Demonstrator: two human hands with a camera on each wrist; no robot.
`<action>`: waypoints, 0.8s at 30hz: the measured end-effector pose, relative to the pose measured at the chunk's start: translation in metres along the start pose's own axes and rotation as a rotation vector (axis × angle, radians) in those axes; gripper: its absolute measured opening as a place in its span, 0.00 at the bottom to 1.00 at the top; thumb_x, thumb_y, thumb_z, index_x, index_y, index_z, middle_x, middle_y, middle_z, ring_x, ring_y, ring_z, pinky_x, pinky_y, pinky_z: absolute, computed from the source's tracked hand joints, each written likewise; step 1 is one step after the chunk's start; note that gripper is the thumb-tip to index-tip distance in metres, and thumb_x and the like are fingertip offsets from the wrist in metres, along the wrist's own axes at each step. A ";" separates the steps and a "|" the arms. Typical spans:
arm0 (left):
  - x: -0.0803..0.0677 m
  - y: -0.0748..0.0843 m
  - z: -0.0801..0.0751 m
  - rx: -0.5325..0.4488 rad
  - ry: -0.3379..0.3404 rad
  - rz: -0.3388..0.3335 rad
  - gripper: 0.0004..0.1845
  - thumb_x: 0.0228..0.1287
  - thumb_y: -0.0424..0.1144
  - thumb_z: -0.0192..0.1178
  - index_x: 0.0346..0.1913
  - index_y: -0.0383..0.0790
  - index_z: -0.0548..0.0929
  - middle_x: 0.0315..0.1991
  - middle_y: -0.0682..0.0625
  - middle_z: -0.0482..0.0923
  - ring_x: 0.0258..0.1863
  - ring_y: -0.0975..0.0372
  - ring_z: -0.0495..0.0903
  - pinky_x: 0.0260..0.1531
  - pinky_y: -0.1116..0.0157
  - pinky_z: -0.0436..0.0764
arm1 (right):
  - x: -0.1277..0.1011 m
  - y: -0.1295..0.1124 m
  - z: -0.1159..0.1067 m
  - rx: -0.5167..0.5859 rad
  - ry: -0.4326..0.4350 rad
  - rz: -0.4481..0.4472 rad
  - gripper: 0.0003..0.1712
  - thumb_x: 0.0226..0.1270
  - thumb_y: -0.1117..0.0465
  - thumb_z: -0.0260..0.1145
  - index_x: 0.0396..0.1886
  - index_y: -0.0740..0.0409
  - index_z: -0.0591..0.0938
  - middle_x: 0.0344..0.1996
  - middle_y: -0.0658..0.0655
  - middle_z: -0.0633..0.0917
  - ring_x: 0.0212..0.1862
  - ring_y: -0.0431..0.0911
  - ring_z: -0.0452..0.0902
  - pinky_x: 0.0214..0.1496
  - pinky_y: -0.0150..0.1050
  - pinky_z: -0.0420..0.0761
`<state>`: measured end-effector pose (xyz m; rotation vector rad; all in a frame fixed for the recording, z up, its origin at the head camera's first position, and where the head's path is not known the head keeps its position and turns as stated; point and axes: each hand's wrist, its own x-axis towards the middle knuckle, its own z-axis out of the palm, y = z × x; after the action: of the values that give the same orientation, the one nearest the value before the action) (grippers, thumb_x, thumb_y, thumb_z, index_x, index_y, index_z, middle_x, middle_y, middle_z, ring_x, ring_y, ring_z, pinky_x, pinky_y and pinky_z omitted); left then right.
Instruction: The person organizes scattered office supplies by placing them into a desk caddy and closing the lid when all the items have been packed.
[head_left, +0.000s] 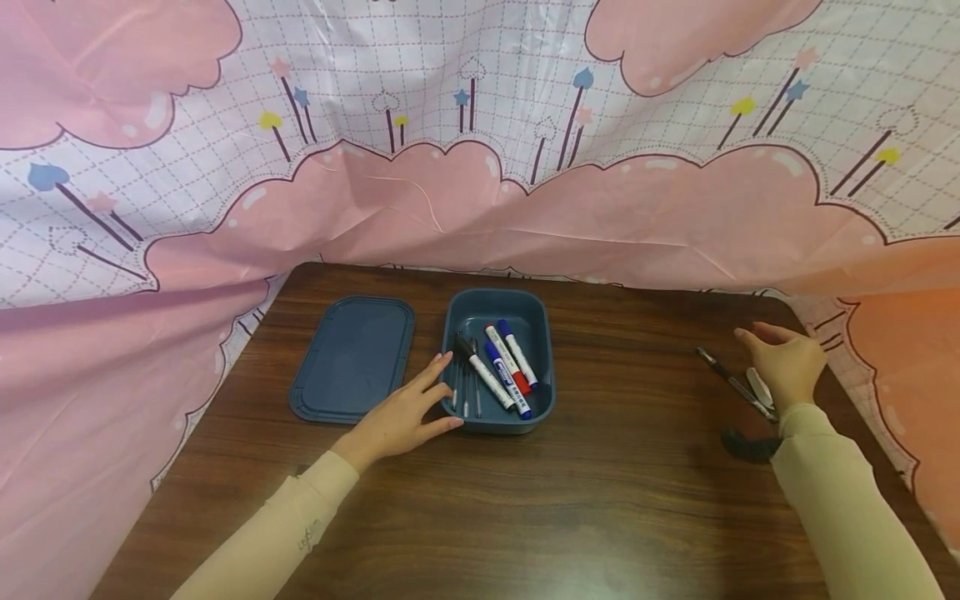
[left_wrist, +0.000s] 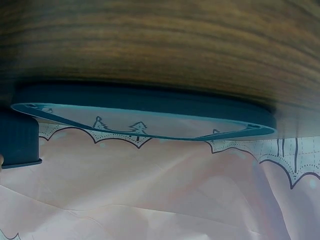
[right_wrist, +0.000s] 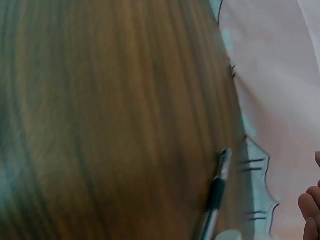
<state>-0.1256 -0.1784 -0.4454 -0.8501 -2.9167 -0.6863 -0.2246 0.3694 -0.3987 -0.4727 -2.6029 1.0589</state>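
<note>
My left hand (head_left: 408, 417) rests at the near left rim of a blue-grey plastic box (head_left: 497, 305), fingers spread and touching its edge. Inside lie a black-capped marker (head_left: 491, 382), a red-capped marker (head_left: 506, 354), blue-capped markers (head_left: 519, 354) and several slim pens (head_left: 477, 392). Off to the right, my right hand (head_left: 787, 362) hovers with loosely bent fingers and no object showing in them. Below it on the table are a clear-barrelled pen with a dark grip (head_left: 731, 379) and a small white rounded object (head_left: 759, 387), partly covered by the hand.
A blue-grey lid (head_left: 356, 354) lies flat left of the box. The brown wooden table (head_left: 525, 517) meets a pink and white patterned curtain (head_left: 525, 217) along its back and sides. A dark object (head_left: 750, 447) shows beside the right wrist.
</note>
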 end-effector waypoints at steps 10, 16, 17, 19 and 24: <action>0.000 -0.001 0.001 0.006 -0.001 -0.002 0.31 0.66 0.66 0.50 0.57 0.45 0.78 0.79 0.51 0.41 0.78 0.53 0.47 0.59 0.49 0.76 | -0.005 0.037 0.011 -0.130 -0.046 -0.032 0.34 0.66 0.42 0.63 0.58 0.66 0.79 0.58 0.70 0.77 0.65 0.70 0.64 0.72 0.62 0.47; 0.001 0.000 0.000 0.008 -0.005 -0.004 0.31 0.66 0.66 0.51 0.58 0.45 0.78 0.79 0.51 0.41 0.78 0.52 0.48 0.59 0.48 0.76 | -0.009 0.047 0.017 -0.201 -0.068 -0.074 0.34 0.63 0.43 0.66 0.58 0.66 0.79 0.57 0.73 0.76 0.62 0.72 0.66 0.64 0.63 0.62; 0.001 0.000 0.000 0.008 -0.005 -0.005 0.31 0.66 0.66 0.51 0.58 0.45 0.78 0.79 0.51 0.41 0.78 0.52 0.48 0.59 0.48 0.76 | -0.009 0.047 0.019 -0.210 -0.071 -0.090 0.34 0.63 0.44 0.66 0.57 0.66 0.79 0.56 0.74 0.76 0.61 0.73 0.67 0.64 0.63 0.62; 0.001 0.000 0.000 0.009 -0.006 -0.006 0.31 0.66 0.66 0.51 0.57 0.45 0.78 0.79 0.50 0.42 0.77 0.51 0.48 0.59 0.47 0.76 | -0.009 0.048 0.020 -0.224 -0.085 -0.117 0.34 0.64 0.44 0.66 0.57 0.68 0.78 0.55 0.75 0.76 0.60 0.74 0.67 0.64 0.64 0.61; 0.000 0.000 0.000 0.002 0.003 0.003 0.30 0.66 0.65 0.51 0.57 0.44 0.78 0.79 0.49 0.42 0.77 0.51 0.49 0.59 0.47 0.76 | -0.008 0.050 0.026 -0.259 -0.121 -0.128 0.34 0.66 0.44 0.64 0.58 0.69 0.78 0.56 0.76 0.75 0.60 0.75 0.66 0.65 0.65 0.60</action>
<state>-0.1254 -0.1782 -0.4455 -0.8518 -2.9120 -0.6838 -0.2173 0.3841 -0.4536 -0.2997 -2.8502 0.7340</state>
